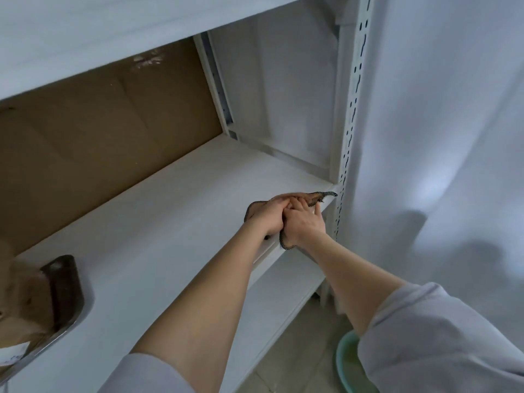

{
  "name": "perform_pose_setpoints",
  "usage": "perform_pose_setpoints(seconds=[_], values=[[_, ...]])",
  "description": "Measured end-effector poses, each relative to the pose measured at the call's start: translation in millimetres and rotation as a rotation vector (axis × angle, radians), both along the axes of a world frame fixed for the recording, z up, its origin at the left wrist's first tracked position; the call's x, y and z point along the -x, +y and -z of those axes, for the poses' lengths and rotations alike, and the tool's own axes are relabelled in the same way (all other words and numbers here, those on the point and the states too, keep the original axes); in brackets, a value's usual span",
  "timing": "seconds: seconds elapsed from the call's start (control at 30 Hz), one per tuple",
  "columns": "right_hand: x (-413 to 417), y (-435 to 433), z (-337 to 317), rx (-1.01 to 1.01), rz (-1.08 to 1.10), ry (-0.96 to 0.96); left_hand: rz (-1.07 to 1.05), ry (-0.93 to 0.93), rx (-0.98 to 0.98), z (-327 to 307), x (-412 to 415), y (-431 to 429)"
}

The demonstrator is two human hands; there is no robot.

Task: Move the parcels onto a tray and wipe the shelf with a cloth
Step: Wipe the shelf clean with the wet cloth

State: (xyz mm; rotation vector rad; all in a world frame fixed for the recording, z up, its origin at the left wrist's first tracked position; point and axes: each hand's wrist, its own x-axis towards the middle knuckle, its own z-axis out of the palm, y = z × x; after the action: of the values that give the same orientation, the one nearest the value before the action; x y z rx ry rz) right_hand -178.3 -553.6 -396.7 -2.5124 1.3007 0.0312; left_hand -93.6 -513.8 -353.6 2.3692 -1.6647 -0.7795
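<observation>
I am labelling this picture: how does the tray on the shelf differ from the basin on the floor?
The tray is dark brown with a shiny rim; the basin is pale green. The tray sits on the white shelf, at the left; the basin stands on the floor, lower right. The tray holds brown parcels; the basin's contents I cannot tell. Both are only partly in view.

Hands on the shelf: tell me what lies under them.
A dark-edged cloth lies under the left hand and right hand, at the front of the shelf. Only its edges show; the hands cover the rest.
</observation>
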Motion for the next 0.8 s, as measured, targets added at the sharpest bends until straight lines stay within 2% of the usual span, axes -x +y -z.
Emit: perform_pose_setpoints(seconds=[0.33,0.43,0.67,0.8], values=[[1,-64,1,0.020,0.171,-0.039,0.201,-0.050,0.086,-9,2,-76],[-3,-70,-1,0.018,0.209,-0.043,0.204,-0.039,0.110,-8,-1,-83],[-9,-53,-8,-0.074,0.273,-0.187,0.138,-0.032,0.035,-4,-20,-54],[-15,-16,-14,-0.165,0.127,-0.219,0.075,-0.011,0.001,1,-35,-17]])
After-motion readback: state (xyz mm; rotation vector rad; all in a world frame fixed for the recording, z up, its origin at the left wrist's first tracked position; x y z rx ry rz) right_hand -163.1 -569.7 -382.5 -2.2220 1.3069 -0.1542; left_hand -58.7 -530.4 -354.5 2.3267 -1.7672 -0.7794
